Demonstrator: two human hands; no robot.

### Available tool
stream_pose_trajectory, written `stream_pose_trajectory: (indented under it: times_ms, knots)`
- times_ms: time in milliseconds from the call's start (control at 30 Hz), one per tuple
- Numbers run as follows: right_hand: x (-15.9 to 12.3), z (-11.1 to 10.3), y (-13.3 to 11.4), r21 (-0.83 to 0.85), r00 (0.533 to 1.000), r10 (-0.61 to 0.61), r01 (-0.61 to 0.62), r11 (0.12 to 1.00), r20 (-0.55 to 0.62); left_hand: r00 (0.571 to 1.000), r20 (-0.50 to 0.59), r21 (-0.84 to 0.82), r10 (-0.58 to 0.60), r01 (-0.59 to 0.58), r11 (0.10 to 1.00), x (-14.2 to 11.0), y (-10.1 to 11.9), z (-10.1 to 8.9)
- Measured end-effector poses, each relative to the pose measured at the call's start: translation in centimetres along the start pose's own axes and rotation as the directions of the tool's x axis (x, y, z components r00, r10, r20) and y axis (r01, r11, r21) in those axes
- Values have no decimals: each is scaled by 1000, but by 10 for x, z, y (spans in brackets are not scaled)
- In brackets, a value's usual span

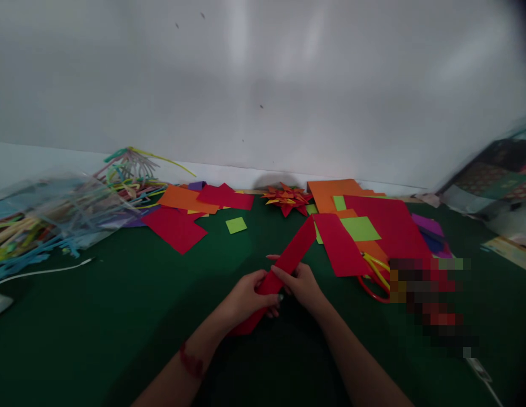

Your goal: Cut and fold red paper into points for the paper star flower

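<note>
A long folded strip of red paper (294, 247) slants across the middle of the head view, held between both hands above the green table (131, 316). My left hand (250, 295) grips its lower part, thumb lying across the front. Higher up, my right hand (301, 284) pinches the strip from the right side. The strip's lower end shows beneath my left wrist. Behind the hands lies a small light green paper square (236, 225). A flat red paper rectangle (339, 244) rests just right of the strip's upper end.
A red and orange paper flower (287, 199) sits by the white wall (263, 85). Yellow- and red-handled scissors (376, 265) lie among paper sheets at right. Plastic-bagged pipe cleaners (76, 209) spread at left, near a white cable (46, 272). A pixelated patch hides part of the right.
</note>
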State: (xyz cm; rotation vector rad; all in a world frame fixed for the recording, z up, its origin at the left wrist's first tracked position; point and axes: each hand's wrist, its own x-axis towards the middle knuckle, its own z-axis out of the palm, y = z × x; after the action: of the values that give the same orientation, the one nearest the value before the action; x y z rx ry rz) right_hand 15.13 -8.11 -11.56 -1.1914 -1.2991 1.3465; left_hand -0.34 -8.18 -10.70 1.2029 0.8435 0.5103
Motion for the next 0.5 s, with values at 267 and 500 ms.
stream_pose_trajectory:
  times_ms: [267,500]
  knots:
    - [-2,1,-3,10,999,9,-10,1000,45,985,53,-131,-164,170,977,2,-6,-6]
    - [-4,3,-5,34,994,13,-17,999,109,974,95,-163,-207,220,962,-2,-2,-6]
